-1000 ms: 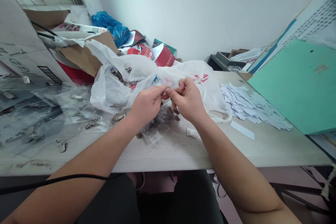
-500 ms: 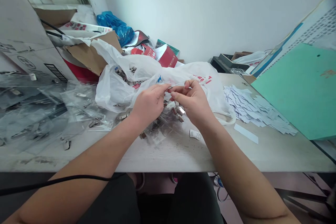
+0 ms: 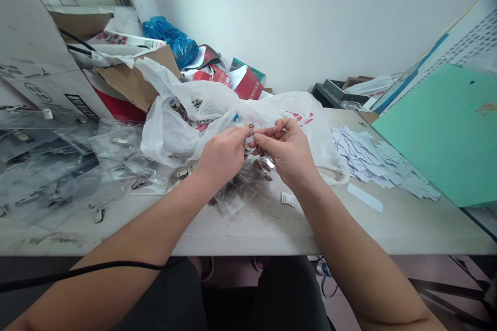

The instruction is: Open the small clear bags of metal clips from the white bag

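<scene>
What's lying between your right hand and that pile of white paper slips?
In the head view, the white plastic bag lies between your right hand and the white paper slips, with the bag's handle loop closest to the slips.

Blue plastic bag [image 3: 166, 41]; mint-green board [image 3: 438, 134]; white carrier bag [image 3: 182, 129], red lettering [image 3: 298, 117].

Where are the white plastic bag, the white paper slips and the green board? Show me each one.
white plastic bag [image 3: 163, 134], head view, its bulging left side
white paper slips [image 3: 373, 158], head view, middle of the pile
green board [image 3: 446, 134], head view, its flat top face
</scene>
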Available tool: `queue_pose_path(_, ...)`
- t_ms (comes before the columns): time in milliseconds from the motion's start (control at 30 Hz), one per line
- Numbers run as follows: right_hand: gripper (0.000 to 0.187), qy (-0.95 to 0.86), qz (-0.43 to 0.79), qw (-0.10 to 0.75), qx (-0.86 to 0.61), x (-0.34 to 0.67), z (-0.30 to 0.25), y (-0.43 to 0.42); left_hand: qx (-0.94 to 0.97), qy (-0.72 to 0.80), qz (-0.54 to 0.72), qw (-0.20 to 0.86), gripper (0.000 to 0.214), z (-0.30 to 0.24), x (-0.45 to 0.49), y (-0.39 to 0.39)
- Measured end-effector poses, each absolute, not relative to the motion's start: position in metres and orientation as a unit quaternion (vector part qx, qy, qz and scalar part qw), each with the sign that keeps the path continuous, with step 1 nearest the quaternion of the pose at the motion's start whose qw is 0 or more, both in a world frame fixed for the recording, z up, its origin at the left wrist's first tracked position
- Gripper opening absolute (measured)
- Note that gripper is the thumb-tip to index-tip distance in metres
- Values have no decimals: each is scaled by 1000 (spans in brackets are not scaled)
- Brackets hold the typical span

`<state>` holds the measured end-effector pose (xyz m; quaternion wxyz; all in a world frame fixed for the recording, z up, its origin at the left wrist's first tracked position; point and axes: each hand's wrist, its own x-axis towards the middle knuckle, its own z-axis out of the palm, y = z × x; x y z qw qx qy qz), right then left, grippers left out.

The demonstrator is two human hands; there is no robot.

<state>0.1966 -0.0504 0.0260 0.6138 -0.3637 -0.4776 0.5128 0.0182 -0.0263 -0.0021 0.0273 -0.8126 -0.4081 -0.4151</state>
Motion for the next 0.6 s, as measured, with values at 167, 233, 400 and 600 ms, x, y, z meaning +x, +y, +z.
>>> queue_pose_path(167,70,-456,525,629,-347,194,29,-52,-819,-394,-416,20,46,-3,19,-27)
queue_pose_path(233,73,-442,543,628,-339,193,31,-53,-817,-397,-418,23,50,-4,20,-28)
queue_pose_path(400,71,-400,577,624,-342,193,30,-53,-819,-389,-417,66,53,-8,25,-30)
queue_pose_path(600,70,-403,576,624,-341,197,25,-49,-818,-378,-427,82,51,-8,24,-26)
